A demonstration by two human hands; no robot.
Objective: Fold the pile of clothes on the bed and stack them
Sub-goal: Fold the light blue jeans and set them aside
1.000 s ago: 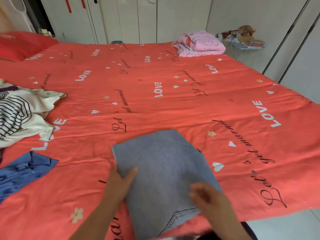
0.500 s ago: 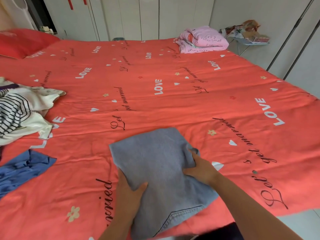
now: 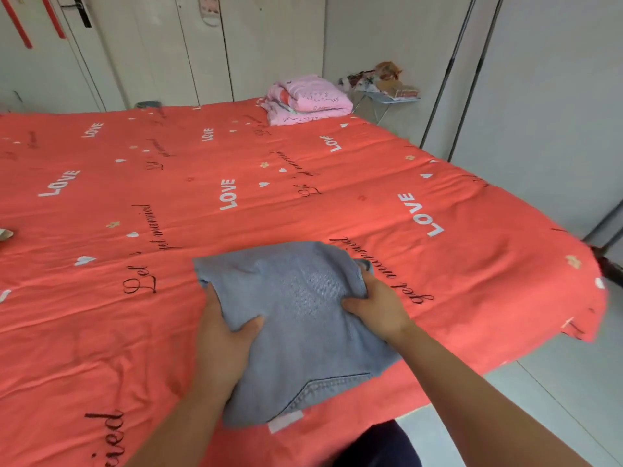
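**Head view.** My left grip grasps the left edge of the folded denim garment. The thumb lies on top of the cloth, and the fingers pass beneath it and are hidden. My right grip grasps the right edge, with the thumb pressed on the upper face and the fingers curled round the fold near the far right corner. Both forearms enter from the lower border of the view.

The garment is grey-blue and folded to a rough rectangle. It sits at the near edge of the bed, between my two grips. Its far end puckers between them; I cannot tell whether that end is lifted clear of the sheet. A stitched pocket seam shows at its near end, and a white label lies against the near edge.

The bed carries a coral-red sheet printed with white "LOVE", small hearts and black script. A folded pink quilt rests at its far right corner, well apart from the garment. Just beyond that corner stands a small rack bearing crumpled items too small to identify. Pale cupboard doors line the far wall. Grey floor shows to the right of the bed. A pale scrap, not identifiable, touches the left border of the view.
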